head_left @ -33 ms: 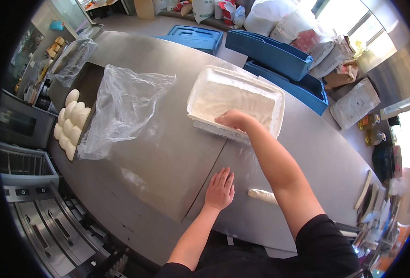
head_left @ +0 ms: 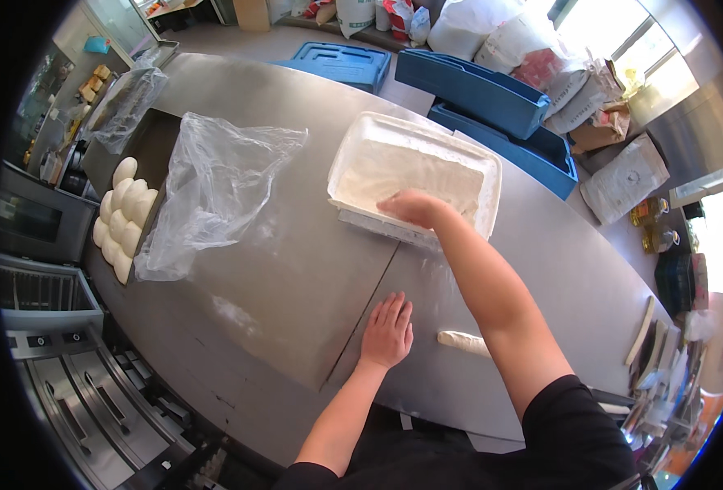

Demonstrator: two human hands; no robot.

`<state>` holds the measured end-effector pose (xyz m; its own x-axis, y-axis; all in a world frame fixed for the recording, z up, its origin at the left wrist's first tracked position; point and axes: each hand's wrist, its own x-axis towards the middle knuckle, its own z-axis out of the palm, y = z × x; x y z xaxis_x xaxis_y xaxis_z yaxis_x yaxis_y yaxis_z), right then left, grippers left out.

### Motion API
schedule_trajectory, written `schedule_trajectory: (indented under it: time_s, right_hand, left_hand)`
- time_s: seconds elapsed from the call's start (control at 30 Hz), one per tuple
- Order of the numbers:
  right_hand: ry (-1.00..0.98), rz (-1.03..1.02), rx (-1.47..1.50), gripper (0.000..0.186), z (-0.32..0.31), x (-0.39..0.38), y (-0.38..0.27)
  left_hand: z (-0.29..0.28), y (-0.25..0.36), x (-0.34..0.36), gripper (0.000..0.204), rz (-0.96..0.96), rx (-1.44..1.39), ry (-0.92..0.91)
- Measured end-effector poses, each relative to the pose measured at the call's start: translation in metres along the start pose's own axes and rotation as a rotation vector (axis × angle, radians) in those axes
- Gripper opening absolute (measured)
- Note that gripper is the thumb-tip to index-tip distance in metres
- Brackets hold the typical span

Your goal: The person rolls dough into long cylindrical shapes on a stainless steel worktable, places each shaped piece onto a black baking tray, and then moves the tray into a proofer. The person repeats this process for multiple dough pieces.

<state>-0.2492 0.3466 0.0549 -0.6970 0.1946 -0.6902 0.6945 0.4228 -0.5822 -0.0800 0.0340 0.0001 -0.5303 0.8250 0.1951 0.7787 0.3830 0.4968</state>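
My right hand (head_left: pixel 406 207) reaches into a white plastic bin (head_left: pixel 496 175) of pale flour (head_left: pixel 418 163), its fingers curled down at the powder; whether they hold any is hidden. My left hand (head_left: pixel 387 331) lies palm down on the steel worktable (head_left: pixel 288 310), fingers stretched out, holding nothing. A pale log of dough (head_left: pixel 459 341) rests to the right of my left hand, beside my right forearm. At the left, a dark tray (head_left: pixel 165 135) holds several smooth pale dough pieces (head_left: pixel 129 212), and crumpled clear plastic sheeting (head_left: pixel 210 188) lies beside it.
Blue crates (head_left: pixel 471 90) and sacks (head_left: pixel 492 37) stand beyond the table's far edge. Oil bottles (head_left: pixel 659 237) are at the right, near rolling pins and tools (head_left: pixel 643 343). Steel appliances (head_left: pixel 92 392) line the lower left; a second plastic-covered tray (head_left: pixel 129 98) is at the back left.
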Motion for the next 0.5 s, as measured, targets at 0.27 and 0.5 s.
schedule_trajectory:
  time_s: [0.27, 0.5]
  right_hand:
    - [0.28, 0.042, 0.276, 0.083, -0.04, -0.045, 0.005]
    - [0.552, -0.356, 0.029, 0.077, -0.043, -0.137, 0.015]
  left_hand:
    - [0.005, -0.001, -0.002, 0.057, -0.02, -0.014, -0.004]
    - [-0.011, 0.012, 0.018, 0.046, -0.233, -0.31, -0.003]
